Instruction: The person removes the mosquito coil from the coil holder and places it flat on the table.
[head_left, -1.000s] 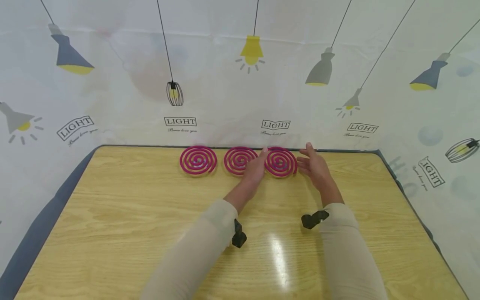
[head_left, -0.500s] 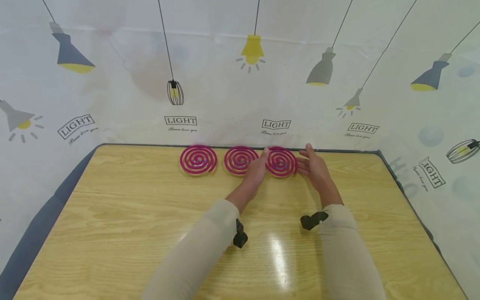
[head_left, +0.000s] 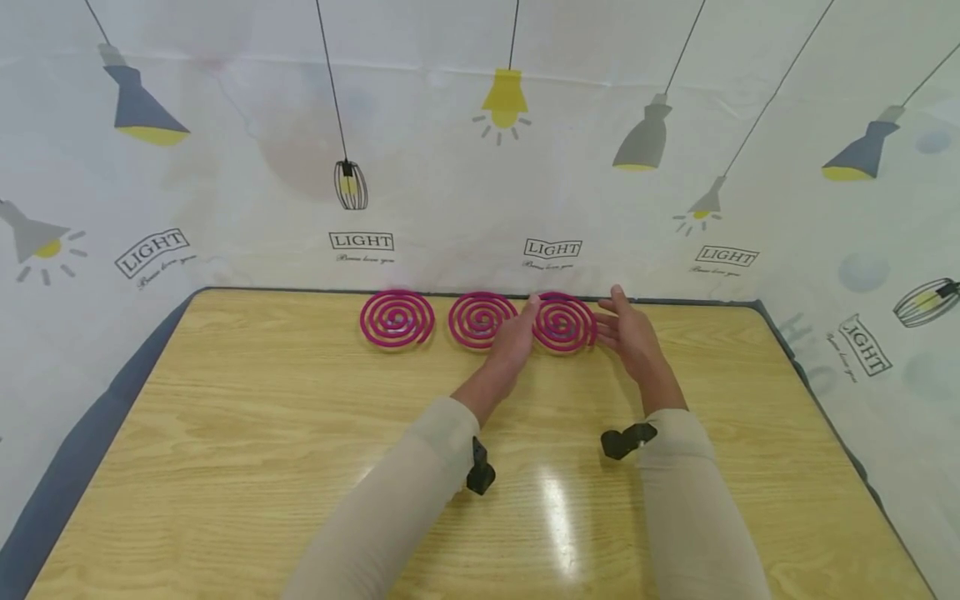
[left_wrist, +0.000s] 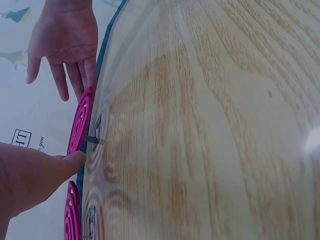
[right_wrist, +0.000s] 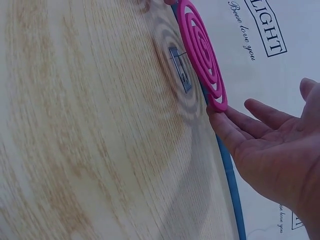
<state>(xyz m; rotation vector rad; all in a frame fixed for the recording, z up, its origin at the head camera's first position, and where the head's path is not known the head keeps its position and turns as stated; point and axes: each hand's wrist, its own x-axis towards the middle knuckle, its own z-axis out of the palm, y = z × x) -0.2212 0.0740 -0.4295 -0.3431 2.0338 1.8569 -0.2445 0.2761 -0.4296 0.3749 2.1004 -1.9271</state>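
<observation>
Three magenta mosquito coils stand in a row along the table's back edge: a left coil (head_left: pixel 397 320), a middle coil (head_left: pixel 468 321) and a right coil (head_left: pixel 560 322). My left hand (head_left: pixel 510 340) has its thumb at the right coil's left rim and partly covers the middle coil; its other fingers are largely hidden. On the opposite side, my right hand (head_left: pixel 635 340) is spread, with straight fingertips touching the rim of that coil, as the right wrist view shows. Beneath the right coil, a small metal stand (right_wrist: pixel 183 75) holds it level above the wood.
The wooden table (head_left: pixel 300 467) ends in a dark blue strip (head_left: pixel 690 301) at the back. Behind it rises a white backdrop (head_left: pixel 435 183) printed with lamps. A black wrist camera mount (head_left: pixel 480 468) is on the left sleeve, another mount (head_left: pixel 628 440) on the right.
The right coil and my left hand have shifted very slightly to the right. My right hand has stayed nearly still, and the other two coils look unmoved.
</observation>
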